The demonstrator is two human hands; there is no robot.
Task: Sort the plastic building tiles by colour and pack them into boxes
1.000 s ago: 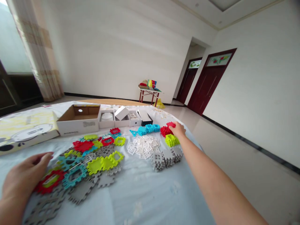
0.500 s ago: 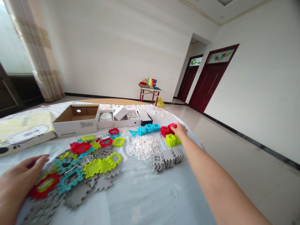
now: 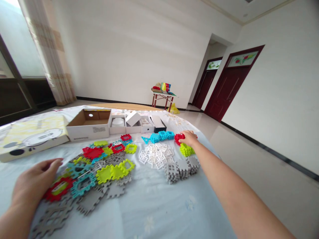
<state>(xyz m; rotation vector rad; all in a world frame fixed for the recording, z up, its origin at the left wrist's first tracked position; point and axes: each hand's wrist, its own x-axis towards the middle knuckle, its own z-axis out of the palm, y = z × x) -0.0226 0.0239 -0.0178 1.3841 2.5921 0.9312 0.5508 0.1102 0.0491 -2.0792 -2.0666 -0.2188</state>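
My right hand [image 3: 189, 138] reaches to the far right of the table. Its fingers are closed over a stack of red interlocking plastic tiles [image 3: 178, 139], partly hidden by the hand. Just below that hand sits a lime-green tile stack [image 3: 186, 150], and nearer to me are grey tile stacks [image 3: 172, 172]. On the left, my left hand [image 3: 37, 179] hovers or rests beside a mixed heap of tiles, fingers loosely extended and nothing visible in them. Closest to it are a red frame tile [image 3: 68, 183] and a blue frame tile [image 3: 84, 184].
White window-shaped pieces [image 3: 156, 153] lie mid-table, with blue tiles [image 3: 166, 135] behind them. Along the back stand an open cardboard box [image 3: 87, 133], its yellow-and-white lid [image 3: 52, 139] and small white boxes [image 3: 117, 128]. The table's right edge runs under my right forearm.
The view has shifted slightly, so the table's things appear further right. My right hand stays at the red tiles and now covers more of them. My left hand remains beside the heap.
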